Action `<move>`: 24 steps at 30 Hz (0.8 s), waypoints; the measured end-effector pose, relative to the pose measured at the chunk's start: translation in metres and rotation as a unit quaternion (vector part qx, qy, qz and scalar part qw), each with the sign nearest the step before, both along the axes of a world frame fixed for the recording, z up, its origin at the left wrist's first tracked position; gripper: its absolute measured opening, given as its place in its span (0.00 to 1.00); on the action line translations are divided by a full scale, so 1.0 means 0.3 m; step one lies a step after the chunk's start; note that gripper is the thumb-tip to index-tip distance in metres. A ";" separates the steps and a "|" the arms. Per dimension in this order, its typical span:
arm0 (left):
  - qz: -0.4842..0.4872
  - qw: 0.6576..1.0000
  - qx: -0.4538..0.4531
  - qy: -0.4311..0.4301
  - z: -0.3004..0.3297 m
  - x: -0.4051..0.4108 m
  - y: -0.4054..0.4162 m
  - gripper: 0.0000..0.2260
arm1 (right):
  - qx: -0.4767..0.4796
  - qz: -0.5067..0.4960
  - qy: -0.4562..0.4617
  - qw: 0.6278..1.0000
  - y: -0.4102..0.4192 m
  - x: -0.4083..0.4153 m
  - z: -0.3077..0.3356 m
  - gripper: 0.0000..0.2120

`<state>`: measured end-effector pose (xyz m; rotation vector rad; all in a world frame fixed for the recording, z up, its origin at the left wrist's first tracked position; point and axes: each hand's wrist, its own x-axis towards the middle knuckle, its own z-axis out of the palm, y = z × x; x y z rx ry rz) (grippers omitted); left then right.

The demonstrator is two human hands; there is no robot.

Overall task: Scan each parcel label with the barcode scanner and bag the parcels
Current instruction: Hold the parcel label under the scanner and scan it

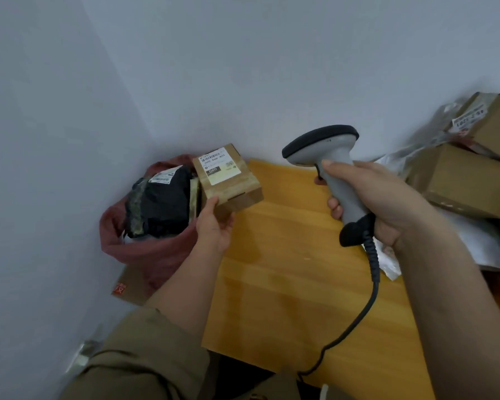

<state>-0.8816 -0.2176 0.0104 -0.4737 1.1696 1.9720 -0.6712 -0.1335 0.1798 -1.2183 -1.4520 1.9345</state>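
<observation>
Left hand [214, 226] gripped a small cardboard parcel [228, 180] by its near corner, label up, held over the table's [286, 284] far-left corner beside the red bag [145, 252]. Right hand [387, 203] clenched the barcode scanner [329, 157] by its handle above the far edge. More boxes [468, 183] crowded the right edge; the wooden middle lay open.
</observation>
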 end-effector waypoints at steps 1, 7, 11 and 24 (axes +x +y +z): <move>0.010 1.000 -0.001 0.004 0.004 -0.059 -0.013 0.20 | -0.002 -0.006 0.002 1.000 -0.011 -0.051 -0.005 0.18; 0.036 0.993 -0.086 0.069 -0.042 -0.452 -0.122 0.20 | -0.011 0.015 0.003 1.000 -0.090 -0.361 -0.045 0.14; -0.023 0.954 -0.278 0.109 -0.137 -0.599 -0.159 0.24 | -0.015 0.024 -0.023 0.999 -0.117 -0.459 -0.093 0.14; -0.108 0.931 -0.317 0.146 -0.161 -0.565 -0.019 0.06 | -0.017 -0.050 -0.039 0.998 -0.070 -0.492 -0.117 0.13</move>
